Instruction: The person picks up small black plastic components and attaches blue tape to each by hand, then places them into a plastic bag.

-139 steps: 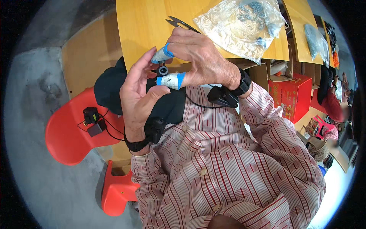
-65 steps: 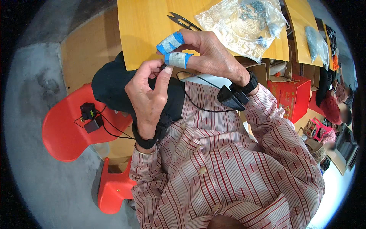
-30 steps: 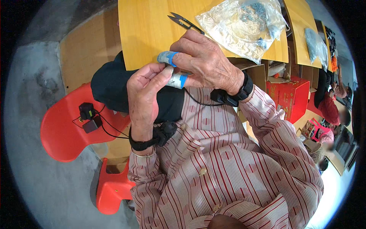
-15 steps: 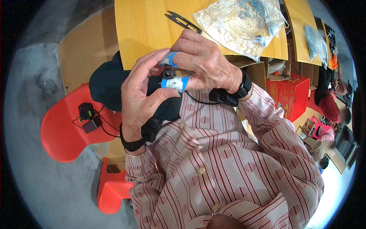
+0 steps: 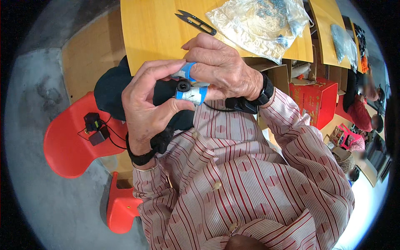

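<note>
My right hand [image 5: 233, 68] is bent in front of my lap, its index finger and thumb wrapped in white and blue tape [image 5: 191, 95]. Between these two taped fingers sits a small round black piece with a hole in its middle [image 5: 183, 86]. Curved in a C shape, my left hand [image 5: 143, 98] touches the taped fingertips with its index finger above and thumb below. Black bands circle both wrists, and a black cable runs by the right one. Black thread snips [image 5: 196, 22] lie on the yellow table [image 5: 152, 33], beyond my hands.
A clear plastic bag with blue-grey bits [image 5: 266, 25] lies on the table. Under it stand cardboard and a red box [image 5: 314, 102]. On my left, a red chair [image 5: 66, 137] carries black adapters [image 5: 98, 129] with cables. Other people sit at the far right.
Both hands have shifted slightly left. The left fingers have spread a little wider, and the round black piece now faces up more fully. The snips and bag appear slightly higher in view.
</note>
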### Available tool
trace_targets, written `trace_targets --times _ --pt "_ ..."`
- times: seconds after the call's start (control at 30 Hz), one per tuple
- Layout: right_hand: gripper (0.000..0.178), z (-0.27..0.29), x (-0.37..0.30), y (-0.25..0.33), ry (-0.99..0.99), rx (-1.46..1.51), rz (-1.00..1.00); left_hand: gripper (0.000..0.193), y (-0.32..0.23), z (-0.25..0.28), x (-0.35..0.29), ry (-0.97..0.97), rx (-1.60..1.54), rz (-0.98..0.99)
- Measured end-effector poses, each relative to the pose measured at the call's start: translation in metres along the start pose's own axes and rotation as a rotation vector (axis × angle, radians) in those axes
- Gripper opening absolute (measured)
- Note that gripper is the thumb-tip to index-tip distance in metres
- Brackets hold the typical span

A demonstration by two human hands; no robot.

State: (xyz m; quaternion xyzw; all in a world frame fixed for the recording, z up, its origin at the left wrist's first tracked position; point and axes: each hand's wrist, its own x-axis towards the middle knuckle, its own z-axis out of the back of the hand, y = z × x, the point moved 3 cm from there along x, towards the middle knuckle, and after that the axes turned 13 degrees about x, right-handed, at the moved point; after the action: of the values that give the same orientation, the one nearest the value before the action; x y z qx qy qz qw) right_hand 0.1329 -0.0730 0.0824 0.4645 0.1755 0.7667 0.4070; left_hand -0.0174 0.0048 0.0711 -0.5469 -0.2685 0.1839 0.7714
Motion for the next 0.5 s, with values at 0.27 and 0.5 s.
trace_targets --times 0.27,0.5 --pt "0.036 -0.001 0.002 0.002 -0.048 -0.032 0.106 0.049 -0.008 0.003 0.005 -0.010 0.125 -0.081" --pt "0.030 0.001 -0.010 -0.003 -0.065 -0.118 0.068 0.050 -0.014 -0.004 0.012 0.018 0.225 -0.089"
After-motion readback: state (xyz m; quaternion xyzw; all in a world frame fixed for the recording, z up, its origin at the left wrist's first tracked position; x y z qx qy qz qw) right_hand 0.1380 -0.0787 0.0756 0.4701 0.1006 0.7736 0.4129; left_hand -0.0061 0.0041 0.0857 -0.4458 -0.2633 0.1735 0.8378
